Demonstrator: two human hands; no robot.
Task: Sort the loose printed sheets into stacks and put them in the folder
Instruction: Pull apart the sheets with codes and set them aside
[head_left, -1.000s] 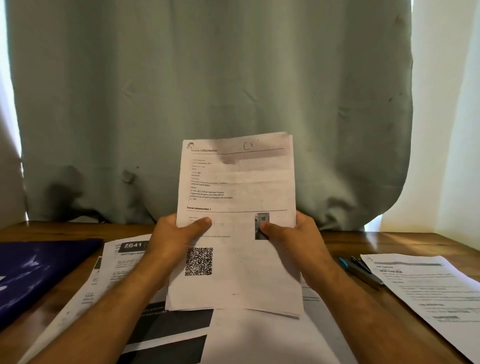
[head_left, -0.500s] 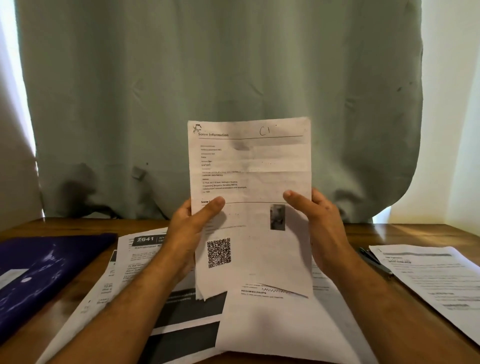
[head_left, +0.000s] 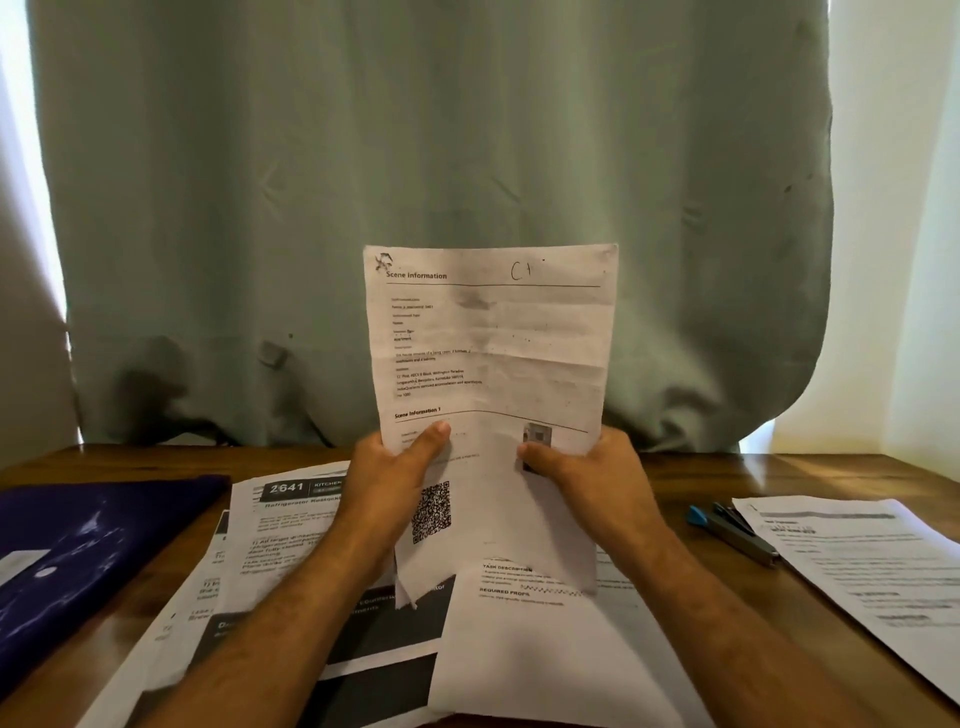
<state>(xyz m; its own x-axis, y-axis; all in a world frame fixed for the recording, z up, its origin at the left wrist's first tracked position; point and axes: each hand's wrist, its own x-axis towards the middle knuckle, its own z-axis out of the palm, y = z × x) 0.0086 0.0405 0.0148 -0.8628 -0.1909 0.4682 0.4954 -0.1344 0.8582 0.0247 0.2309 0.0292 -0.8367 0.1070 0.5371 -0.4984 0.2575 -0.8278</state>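
Both hands are holding a creased printed sheet (head_left: 488, 364) upright above the wooden table (head_left: 779, 473): the left hand (head_left: 387, 488) is gripping its left edge, the right hand (head_left: 592, 478) its right edge, thumbs pressing on the front. Loose sheets (head_left: 291, 525) are lying beneath; a dark blue folder (head_left: 88, 545) is lying at left, a stapler (head_left: 732, 532) at right.

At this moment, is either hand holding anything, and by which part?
Both hands hold one printed sheet upright above the table. The left hand grips its lower left edge, the right hand its lower right edge, thumbs on the printed face.
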